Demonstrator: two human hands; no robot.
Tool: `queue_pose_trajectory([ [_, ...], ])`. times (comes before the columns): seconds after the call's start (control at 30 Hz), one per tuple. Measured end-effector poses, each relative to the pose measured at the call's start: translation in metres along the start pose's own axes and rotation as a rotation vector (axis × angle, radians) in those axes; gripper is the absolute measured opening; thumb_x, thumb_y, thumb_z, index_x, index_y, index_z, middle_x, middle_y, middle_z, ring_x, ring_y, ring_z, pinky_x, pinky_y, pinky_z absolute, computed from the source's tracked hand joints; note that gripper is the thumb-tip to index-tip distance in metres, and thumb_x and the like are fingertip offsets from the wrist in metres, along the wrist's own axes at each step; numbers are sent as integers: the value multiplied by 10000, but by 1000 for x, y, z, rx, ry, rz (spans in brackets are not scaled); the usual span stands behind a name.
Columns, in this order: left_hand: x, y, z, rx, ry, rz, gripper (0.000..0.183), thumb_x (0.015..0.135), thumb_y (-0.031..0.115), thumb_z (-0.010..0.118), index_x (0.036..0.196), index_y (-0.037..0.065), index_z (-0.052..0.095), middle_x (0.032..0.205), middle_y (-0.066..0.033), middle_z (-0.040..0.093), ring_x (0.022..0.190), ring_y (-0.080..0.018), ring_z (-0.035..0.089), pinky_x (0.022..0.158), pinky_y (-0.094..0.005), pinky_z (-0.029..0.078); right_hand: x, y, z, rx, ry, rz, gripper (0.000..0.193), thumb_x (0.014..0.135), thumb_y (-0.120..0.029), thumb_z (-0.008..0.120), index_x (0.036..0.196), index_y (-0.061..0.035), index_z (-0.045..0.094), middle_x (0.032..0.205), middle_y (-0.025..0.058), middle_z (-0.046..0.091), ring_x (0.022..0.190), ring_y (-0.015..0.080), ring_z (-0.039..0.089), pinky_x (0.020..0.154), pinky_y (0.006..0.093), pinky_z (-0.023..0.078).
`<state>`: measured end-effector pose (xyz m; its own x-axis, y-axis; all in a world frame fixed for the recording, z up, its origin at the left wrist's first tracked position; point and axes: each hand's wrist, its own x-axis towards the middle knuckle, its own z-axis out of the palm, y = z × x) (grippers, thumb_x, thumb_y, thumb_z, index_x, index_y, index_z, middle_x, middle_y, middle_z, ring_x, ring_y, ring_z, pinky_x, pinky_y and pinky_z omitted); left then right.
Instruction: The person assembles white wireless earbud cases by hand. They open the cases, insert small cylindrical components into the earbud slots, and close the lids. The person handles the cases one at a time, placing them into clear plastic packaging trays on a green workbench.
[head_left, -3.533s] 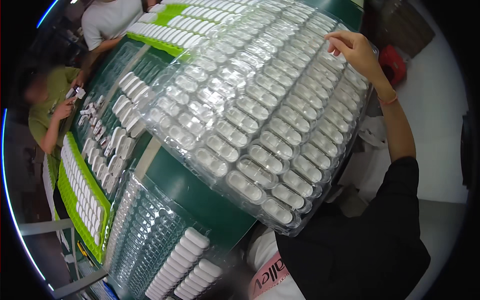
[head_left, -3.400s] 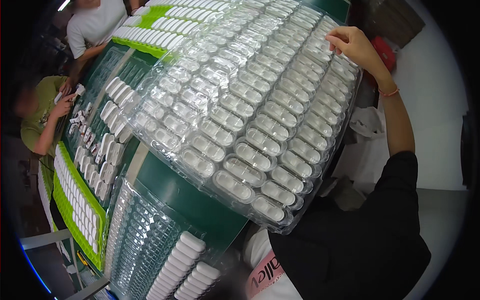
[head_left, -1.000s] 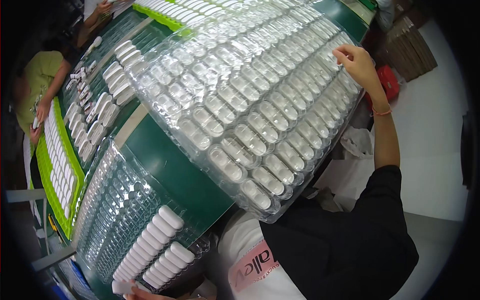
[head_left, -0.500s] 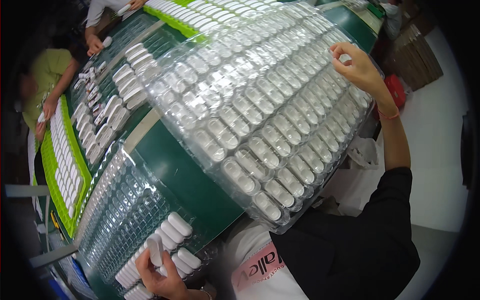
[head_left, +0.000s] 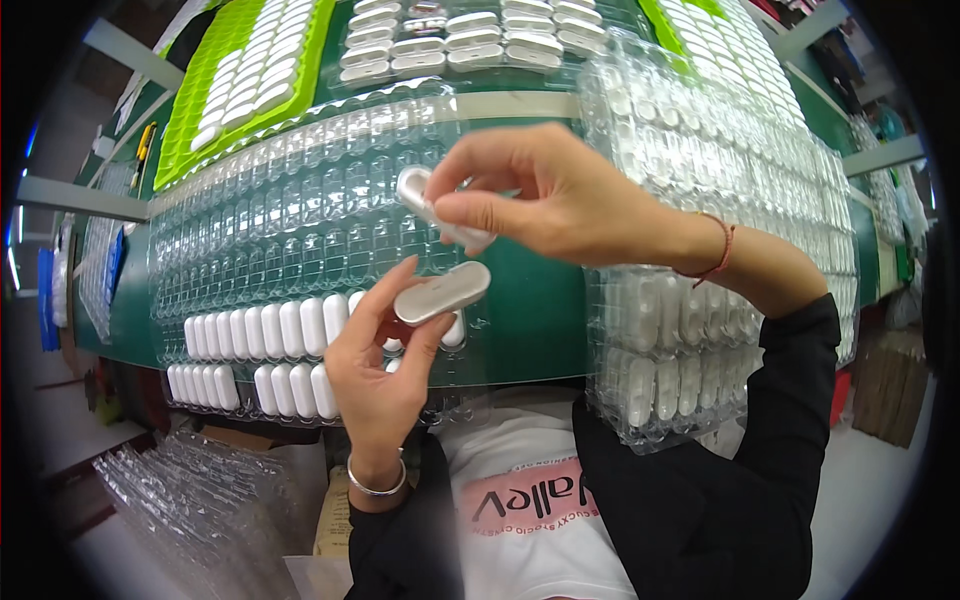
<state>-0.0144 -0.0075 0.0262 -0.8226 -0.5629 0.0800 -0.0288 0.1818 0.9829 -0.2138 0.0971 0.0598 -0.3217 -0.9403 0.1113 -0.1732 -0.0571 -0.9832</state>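
My left hand [head_left: 378, 372] grips a white oblong case shell [head_left: 442, 293] between thumb and fingers, its flat grey-white face turned up. Just above it, my right hand [head_left: 565, 195] pinches another white oblong shell piece [head_left: 414, 184] with a hollow side. The two pieces are close together but apart. Under my hands, a clear plastic blister tray [head_left: 290, 245] holds rows of white oblong cases [head_left: 272, 330] along its near side; its far cavities hold none. To the right are stacked clear blister trays [head_left: 690, 360] with pale oblong pieces in their cavities.
Light green trays with white oblong pieces stand at the far left [head_left: 172, 160] and far right [head_left: 660, 25]. Rows of open white shells [head_left: 475, 55] lie at the back. Clear plastic sheets [head_left: 190, 510] rest below the table edge at lower left. Metal bars [head_left: 85, 198] cross at the sides.
My view has swung left. My right hand has come from the right-hand trays to beside my left, with a shell piece in it. The left hand has lifted its piece off the tray.
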Motion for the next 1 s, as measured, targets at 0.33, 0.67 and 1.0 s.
queue_pose_trajectory([
  [0.33, -4, -14, 8, -425, 147, -74, 441, 940, 68, 604, 1330, -73, 453, 1138, -138, 595, 1065, -183, 594, 940, -324, 496, 2, 16, 9, 130, -83, 138, 197, 880, -12, 650, 1075, 17, 642, 1032, 69, 663, 931, 114, 639, 783, 260, 551],
  [0.67, 6, -25, 8, -609, 120, -198, 458, 874, 25, 684, 1282, -57, 493, 1137, -149, 640, 1039, -185, 640, 880, -302, 535, -1, 31, 15, -78, 16, -42, 168, 840, -27, 670, 1008, -30, 674, 993, 76, 688, 809, 159, 684, 664, 278, 578],
  [1.0, 6, -30, 5, -583, 92, -180, 436, 877, 33, 682, 1257, -51, 486, 1133, -178, 646, 1009, -188, 651, 850, -299, 547, -4, 33, 16, -93, -57, -45, 216, 819, -40, 698, 1028, -8, 658, 1005, 110, 692, 823, 194, 687, 707, 316, 595],
])
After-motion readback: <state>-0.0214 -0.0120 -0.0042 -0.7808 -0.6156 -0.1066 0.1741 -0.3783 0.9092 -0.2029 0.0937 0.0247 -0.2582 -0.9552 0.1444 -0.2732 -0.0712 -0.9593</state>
